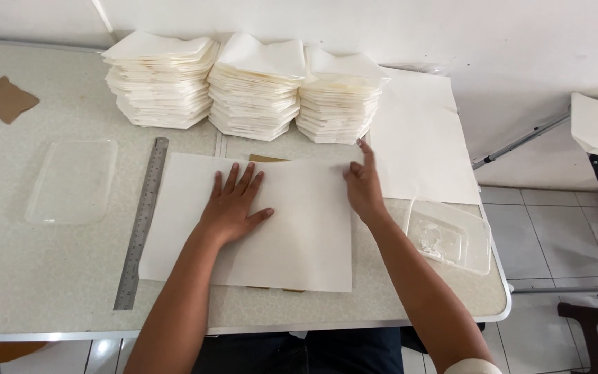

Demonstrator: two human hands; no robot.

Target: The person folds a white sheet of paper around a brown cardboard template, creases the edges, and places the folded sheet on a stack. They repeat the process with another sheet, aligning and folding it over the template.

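Your left hand [233, 201] lies flat, fingers spread, pressing the white sheet [292, 242] onto the desk [50, 270]. Your right hand [363, 187] rests its edge on the sheet's right border, forefinger out, the rest loosely curled, pinching nothing. The sheet lies square before you over a brown card [266, 158] that peeks out at the top. It looks thin, light and limp, likely to slide and crease: lift it by a corner or edge. A steel ruler [141, 225] lies along its left; folded paper stacks [254, 86] stand behind it.

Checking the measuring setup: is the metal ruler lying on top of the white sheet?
No, the metal ruler lies on the table beside the white sheet, along its left edge.
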